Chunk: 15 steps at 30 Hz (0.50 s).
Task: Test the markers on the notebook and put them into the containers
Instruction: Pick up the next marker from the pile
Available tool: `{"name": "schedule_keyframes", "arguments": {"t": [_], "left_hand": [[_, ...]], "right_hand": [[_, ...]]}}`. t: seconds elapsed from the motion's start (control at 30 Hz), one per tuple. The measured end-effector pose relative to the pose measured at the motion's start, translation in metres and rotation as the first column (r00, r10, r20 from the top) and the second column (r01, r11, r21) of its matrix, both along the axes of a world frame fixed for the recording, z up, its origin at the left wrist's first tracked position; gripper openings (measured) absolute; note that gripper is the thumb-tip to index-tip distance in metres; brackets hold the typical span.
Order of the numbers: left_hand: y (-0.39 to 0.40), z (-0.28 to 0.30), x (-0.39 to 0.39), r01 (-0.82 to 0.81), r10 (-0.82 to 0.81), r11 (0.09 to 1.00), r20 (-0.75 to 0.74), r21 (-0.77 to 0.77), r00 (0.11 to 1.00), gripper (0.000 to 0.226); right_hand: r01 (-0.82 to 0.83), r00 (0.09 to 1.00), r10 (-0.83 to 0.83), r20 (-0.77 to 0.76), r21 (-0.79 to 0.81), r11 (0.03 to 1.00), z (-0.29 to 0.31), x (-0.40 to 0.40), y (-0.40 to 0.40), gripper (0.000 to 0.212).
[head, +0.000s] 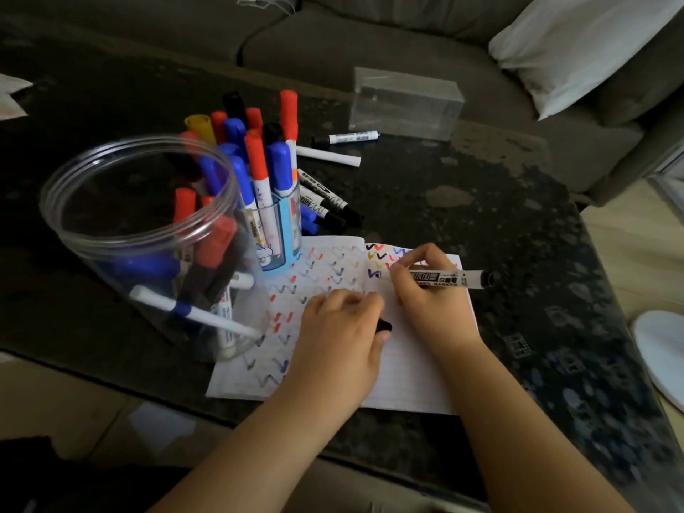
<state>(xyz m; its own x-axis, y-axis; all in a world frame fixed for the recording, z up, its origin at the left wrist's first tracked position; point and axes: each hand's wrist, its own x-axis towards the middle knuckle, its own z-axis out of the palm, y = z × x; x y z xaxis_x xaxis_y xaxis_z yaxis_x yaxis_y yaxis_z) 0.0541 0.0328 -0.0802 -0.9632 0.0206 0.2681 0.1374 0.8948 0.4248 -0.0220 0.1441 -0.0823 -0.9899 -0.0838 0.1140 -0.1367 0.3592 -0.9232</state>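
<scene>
Pinching the black-and-white whiteboard marker (440, 279) in my right hand (429, 290), long axis running left to right, tip at the open lined notebook (407, 368), my left hand (340, 335) curled around its black cap (384, 325), both clear containers lying left of my grip.

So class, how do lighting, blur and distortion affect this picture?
Head view: dim overall, brightest on the notebook and pillow; left hand fingers slightly motion-blurred; wide-angle lens bends the table edges; soft glare on the clear jar.
</scene>
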Motion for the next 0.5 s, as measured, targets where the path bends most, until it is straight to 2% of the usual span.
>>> {"name": "schedule_keyframes", "arguments": {"t": [0.13, 0.33, 0.5], "left_hand": [[0.0, -0.01, -0.001, -0.008, 0.009, 1.0, -0.047, 0.03, 0.999, 0.031], [0.002, -0.01, -0.002, -0.022, 0.023, 0.999, -0.049, 0.03, 0.999, 0.03], [0.001, -0.012, -0.003, -0.006, 0.007, 0.999, -0.025, 0.038, 1.0, 0.029]], "right_hand": [[-0.03, 0.999, 0.031, -0.032, 0.016, 0.999, -0.005, -0.001, 0.0, 0.024], [-0.095, 0.995, 0.096, -0.025, 0.036, 0.995, -0.011, -0.004, -0.001, 0.027], [-0.088, 0.996, 0.089, -0.003, 0.05, 0.995, -0.012, -0.006, 0.0, 0.035]]}}
